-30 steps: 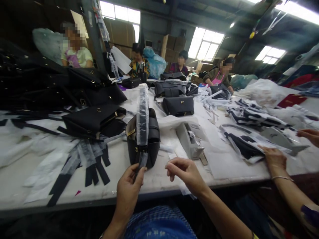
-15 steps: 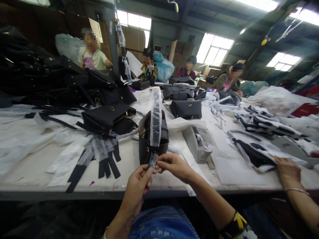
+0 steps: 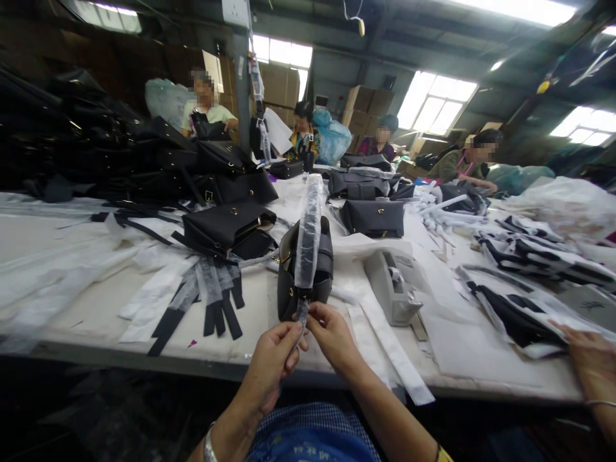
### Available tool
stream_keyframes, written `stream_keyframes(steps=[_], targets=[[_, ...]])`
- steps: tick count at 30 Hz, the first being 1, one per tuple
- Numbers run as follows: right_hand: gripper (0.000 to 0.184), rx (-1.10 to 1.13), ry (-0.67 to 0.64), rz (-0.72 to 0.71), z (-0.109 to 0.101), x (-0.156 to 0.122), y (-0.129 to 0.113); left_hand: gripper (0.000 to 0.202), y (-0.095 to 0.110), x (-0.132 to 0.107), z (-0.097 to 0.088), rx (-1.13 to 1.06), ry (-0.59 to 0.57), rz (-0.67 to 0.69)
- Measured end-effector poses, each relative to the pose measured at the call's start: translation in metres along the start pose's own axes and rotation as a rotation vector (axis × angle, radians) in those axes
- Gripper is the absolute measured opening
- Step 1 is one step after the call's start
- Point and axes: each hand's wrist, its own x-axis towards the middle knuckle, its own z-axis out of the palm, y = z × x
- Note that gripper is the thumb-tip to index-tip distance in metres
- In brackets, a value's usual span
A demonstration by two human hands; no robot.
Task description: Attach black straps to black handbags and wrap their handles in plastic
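A black handbag [image 3: 326,260] stands end-on to me near the table's front edge. Its strap [image 3: 308,240] arches up over it, sleeved in whitish clear plastic film. Below a dark buckle-like piece, the film-covered strap end runs down toward me. My left hand [image 3: 276,353] pinches this end between thumb and fingers. Close beside it, slightly higher, my right hand [image 3: 334,337] has its fingertips closed on the same strap. What exactly lies under the fingertips is partly hidden.
A grey tape dispenser [image 3: 392,289] stands to the right. Black straps with film [image 3: 216,305] lie left, beside another black bag [image 3: 226,228]. Bags are piled at the far left. A co-worker's hand [image 3: 590,359] rests on a wrapped black piece at right. Several people work across the table.
The view has shifted, so the scene sits farther right and slightly lower at left. Both hands keep their pinch on the strap end. A white strip now shows beside the tape dispenser.
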Motion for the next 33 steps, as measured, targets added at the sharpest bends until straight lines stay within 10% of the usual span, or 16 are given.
stream_keyframes(steps=[11,20,27,30,33], targets=[[0.017,-0.044,-0.04,0.108,-0.002,0.009,-0.008,0.045,0.007,-0.005,0.009,0.026,-0.002,-0.003],[0.045,0.371,-0.506,0.323,-0.016,0.003,-0.031,0.041,-0.007,0.001,0.007,0.03,0.082,0.109],[0.049,0.003,-0.182,0.145,0.003,0.001,-0.021,0.045,-0.015,0.006,0.012,0.083,0.15,0.213],[0.067,-0.201,-0.253,0.141,-0.018,0.004,-0.025,0.044,-0.019,0.008,0.012,0.074,0.138,0.194],[0.068,-0.364,-0.057,0.035,-0.044,0.017,-0.052,0.044,-0.023,0.009,0.013,0.081,0.141,0.183]])
